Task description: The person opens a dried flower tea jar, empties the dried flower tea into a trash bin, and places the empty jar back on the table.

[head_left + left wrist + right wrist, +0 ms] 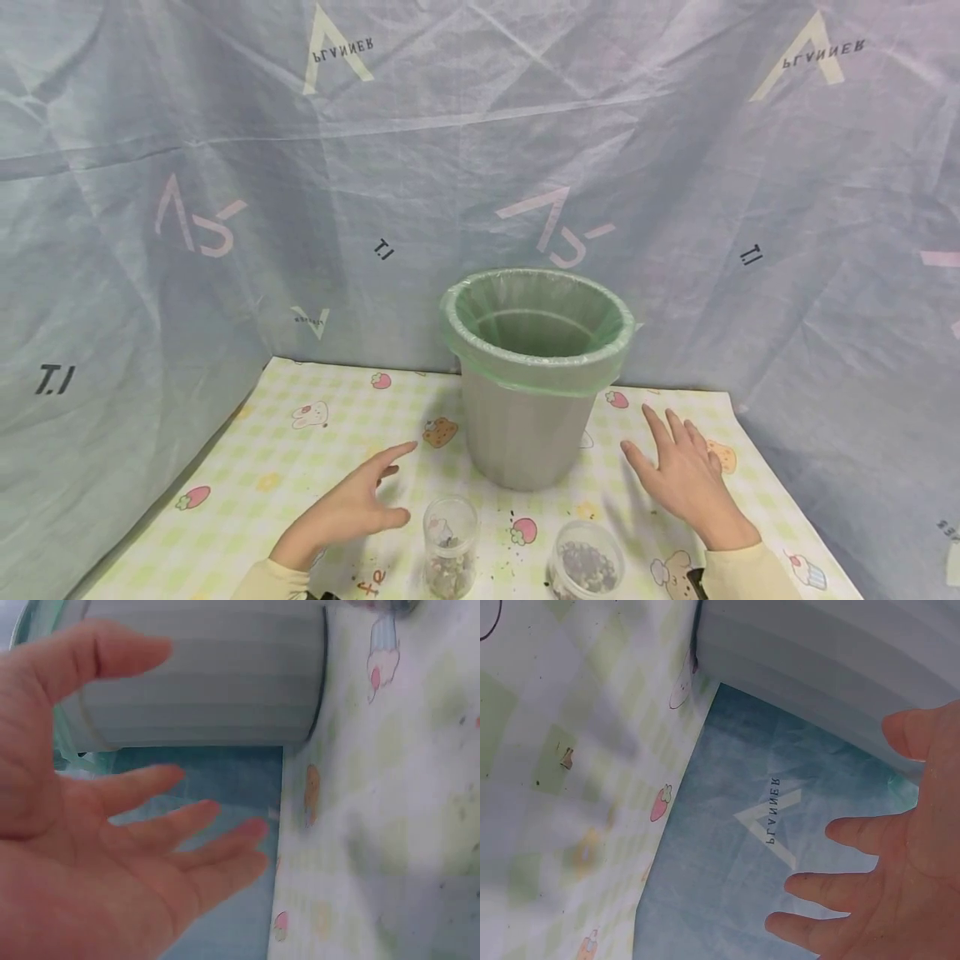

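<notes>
My left hand [348,504] is over the table, left of a clear plastic jar [451,542] partly filled with dark, mixed bits. Its thumb and fingers are spread apart with nothing between them, as the left wrist view shows too. On the other side, my right hand [686,479] hovers with fingers fanned out, holding nothing. Nearest to it is a second clear tub [587,560] with similar dark bits inside. Between and beyond both hands stands a grey bin [521,433], its rim covered by a green plastic liner [551,375].
The tablecloth [277,467] is green-and-white checked with cartoon prints. Small dark crumbs [513,550] lie scattered on it between the two containers. Behind the table and along both sides hangs a blue-grey printed cloth [360,208].
</notes>
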Demonstrator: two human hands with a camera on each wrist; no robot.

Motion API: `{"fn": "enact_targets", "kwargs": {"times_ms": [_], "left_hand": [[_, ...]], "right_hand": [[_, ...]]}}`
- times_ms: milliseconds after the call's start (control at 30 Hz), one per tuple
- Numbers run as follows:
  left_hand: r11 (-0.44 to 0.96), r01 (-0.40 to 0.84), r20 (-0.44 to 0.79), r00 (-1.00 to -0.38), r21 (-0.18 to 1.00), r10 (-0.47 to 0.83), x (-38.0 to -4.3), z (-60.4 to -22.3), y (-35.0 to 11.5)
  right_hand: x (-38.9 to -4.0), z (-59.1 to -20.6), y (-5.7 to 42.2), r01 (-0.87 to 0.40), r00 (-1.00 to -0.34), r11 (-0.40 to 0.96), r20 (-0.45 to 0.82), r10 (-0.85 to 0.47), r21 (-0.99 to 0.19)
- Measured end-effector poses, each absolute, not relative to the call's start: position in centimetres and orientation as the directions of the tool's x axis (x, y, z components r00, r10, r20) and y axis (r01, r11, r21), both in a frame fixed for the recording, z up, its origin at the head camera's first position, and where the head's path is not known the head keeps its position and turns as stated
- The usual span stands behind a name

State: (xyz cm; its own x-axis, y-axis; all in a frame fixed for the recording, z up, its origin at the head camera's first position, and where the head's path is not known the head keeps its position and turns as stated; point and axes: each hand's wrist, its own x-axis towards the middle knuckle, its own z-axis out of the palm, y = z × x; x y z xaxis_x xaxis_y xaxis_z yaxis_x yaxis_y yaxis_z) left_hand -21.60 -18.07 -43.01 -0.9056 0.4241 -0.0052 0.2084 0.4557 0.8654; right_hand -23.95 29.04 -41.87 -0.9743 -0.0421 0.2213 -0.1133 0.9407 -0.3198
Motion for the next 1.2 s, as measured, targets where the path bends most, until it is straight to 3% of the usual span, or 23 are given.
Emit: {"fn": "enact_targets", "kwargs": {"times_ms": [233, 633, 967, 1200], "left_hand": [[0.364, 0.313, 0.010, -0.770, 0.877, 0.638, -20.8, -43.9, -17.7], [0.231, 0.264, 0.010, -0.678, 0.937, 0.735, -20.5, -45.7, -15.6], [0.120, 0.235, 0.059, -0.636, 0.965, 0.769, -19.8, -47.3, -13.9], [0.051, 0.080, 0.018, -0.684, 0.996, 0.730, -18.9, -48.0, -13.3]], "right_hand": [[-24.2, -42.0, 29.1, -0.117, -0.976, 0.940, 0.212, -0.049, -0.321], [-24.3, -42.3, 28.8, -0.126, -0.974, 0.940, 0.218, -0.057, -0.317], [-24.4, -42.5, 28.9, -0.127, -0.975, 0.940, 0.215, -0.059, -0.317], [-24.3, -42.6, 28.9, -0.146, -0.971, 0.937, 0.228, -0.074, -0.318]]}}
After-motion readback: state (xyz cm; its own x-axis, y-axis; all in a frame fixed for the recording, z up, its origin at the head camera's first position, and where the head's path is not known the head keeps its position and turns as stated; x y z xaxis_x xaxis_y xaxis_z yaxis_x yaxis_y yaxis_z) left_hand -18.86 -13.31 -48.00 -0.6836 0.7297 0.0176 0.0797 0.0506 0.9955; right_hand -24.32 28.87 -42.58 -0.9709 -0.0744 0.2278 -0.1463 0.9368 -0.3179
